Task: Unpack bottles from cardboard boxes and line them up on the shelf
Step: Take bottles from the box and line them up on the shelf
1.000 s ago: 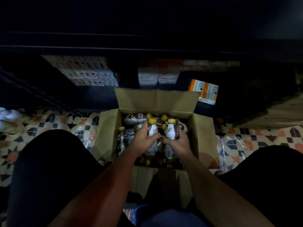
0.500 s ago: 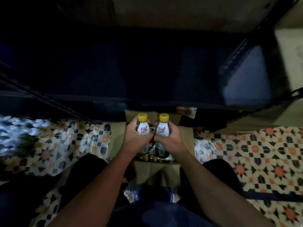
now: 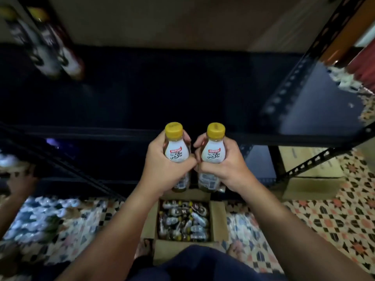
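Your left hand (image 3: 162, 167) and right hand (image 3: 225, 169) each grip an upright Kopiko bottle (image 3: 176, 151), side by side; the dark shelf (image 3: 182, 94) lies just ahead, beyond them.

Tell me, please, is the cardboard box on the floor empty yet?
Not empty: the open cardboard box still holds many bottles lying jumbled inside.
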The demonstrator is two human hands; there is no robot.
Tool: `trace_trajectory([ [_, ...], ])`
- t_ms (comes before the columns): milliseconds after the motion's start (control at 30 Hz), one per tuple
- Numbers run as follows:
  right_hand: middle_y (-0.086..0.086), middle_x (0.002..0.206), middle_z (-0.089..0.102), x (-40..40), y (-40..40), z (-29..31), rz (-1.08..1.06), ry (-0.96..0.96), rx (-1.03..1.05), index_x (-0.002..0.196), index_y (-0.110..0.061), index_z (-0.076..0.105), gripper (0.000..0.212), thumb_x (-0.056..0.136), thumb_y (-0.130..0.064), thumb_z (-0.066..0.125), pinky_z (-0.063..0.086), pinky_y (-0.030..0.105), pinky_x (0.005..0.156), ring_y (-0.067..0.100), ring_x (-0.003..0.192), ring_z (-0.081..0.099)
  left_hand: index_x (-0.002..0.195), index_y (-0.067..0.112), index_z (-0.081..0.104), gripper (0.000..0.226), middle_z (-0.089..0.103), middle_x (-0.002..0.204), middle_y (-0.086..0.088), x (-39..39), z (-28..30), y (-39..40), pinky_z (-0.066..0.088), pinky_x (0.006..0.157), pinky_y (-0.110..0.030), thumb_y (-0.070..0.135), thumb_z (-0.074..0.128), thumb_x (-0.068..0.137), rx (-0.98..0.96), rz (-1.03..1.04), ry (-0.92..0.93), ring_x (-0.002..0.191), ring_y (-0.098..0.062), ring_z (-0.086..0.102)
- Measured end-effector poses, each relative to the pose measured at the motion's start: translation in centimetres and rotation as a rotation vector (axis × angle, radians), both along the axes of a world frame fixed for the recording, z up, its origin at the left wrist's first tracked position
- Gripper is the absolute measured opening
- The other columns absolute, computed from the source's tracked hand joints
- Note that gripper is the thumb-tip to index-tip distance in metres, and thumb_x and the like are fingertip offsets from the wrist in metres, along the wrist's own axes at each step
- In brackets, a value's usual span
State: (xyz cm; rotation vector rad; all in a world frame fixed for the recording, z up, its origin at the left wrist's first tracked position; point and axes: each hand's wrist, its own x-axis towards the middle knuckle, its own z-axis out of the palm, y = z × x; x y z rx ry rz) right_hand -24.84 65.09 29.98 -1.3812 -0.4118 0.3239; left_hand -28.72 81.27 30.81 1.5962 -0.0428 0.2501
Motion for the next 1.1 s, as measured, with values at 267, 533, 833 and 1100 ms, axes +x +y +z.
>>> trace_trajectory([
  [267, 0.0, 0.073, 0.066, 5.4, 1.2, 6.3, -0.098, -0.227, 0.015, 0.088, -0.008, 0.062, 0.038, 0.059, 0.013, 0.07, 0.052, 0.03, 0.066, 0.014, 0.068, 0.062, 0.088, 0.013, 0.061, 0.035, 0.068, 0.076, 0.006, 6.0, 6.5, 1.1, 0.053, 0.063, -0.025, -0.004, 0.077, 0.062, 0.071, -0.014, -0.193, 0.069, -0.009, 0.066],
  [533, -0.001, 0.078, 0.066, 9.2, 2.0, 5.3, -0.173, -0.229, -0.03, 0.084, -0.011, 0.062, 0.034, 0.06, 0.013, 0.069, 0.053, 0.033, 0.071, 0.015, 0.074, 0.064, 0.089, 0.011, 0.061, 0.036, 0.068, 0.076, 0.004, 9.7, 5.0, 1.5, 0.053, 0.063, -0.025, -0.006, 0.074, 0.061, 0.036, -0.004, -0.16, 0.07, -0.011, 0.066],
  [833, 0.0, 0.077, 0.068, 12.4, 2.1, 4.9, -0.171, -0.177, -0.069, 0.085, -0.011, 0.064, 0.032, 0.063, 0.01, 0.074, 0.056, 0.033, 0.071, 0.015, 0.074, 0.066, 0.106, 0.004, 0.059, 0.044, 0.067, 0.093, -0.02, 13.6, 5.0, 3.0, 0.058, 0.07, -0.042, -0.01, 0.084, 0.073, 0.153, -0.04, -0.163, 0.078, -0.021, 0.066],
  [1100, 0.002, 0.076, 0.07, 15.1, 2.0, 5.2, -0.187, -0.128, -0.144, 0.091, -0.011, 0.066, 0.037, 0.072, 0.02, 0.072, 0.056, 0.032, 0.073, 0.017, 0.074, 0.067, 0.109, 0.013, 0.06, 0.042, 0.067, 0.086, -0.008, 16.1, 4.6, 3.5, 0.058, 0.069, -0.036, -0.008, 0.08, 0.079, 0.121, -0.015, -0.108, 0.075, -0.017, 0.065],
])
